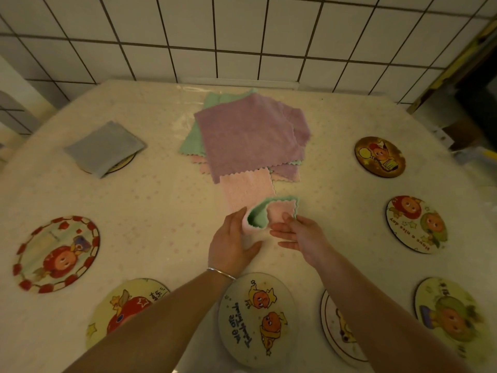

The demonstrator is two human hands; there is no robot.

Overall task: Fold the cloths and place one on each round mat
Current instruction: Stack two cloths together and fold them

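A pink-and-green cloth (247, 192) stretches from the cloth pile toward me, its near end curled up. My left hand (234, 243) holds that curled end from the left, and my right hand (298, 235) pinches its pink corner with the thumb on top. A pile of purple, green and pink cloths (250, 133) lies at the middle back of the table. A folded grey cloth (105, 146) lies on a round mat (121, 165) at the back left. Several bare round cartoon mats ring the table, among them one (57, 254) at the left and one (258, 319) just under my arms.
The table (161, 211) has a pale dotted covering under clear plastic. A white tiled wall (242, 36) runs along the back. Dark clutter and boxes (470, 117) stand beyond the right corner. More mats lie at the right (379, 156), (416, 224), (451, 316).
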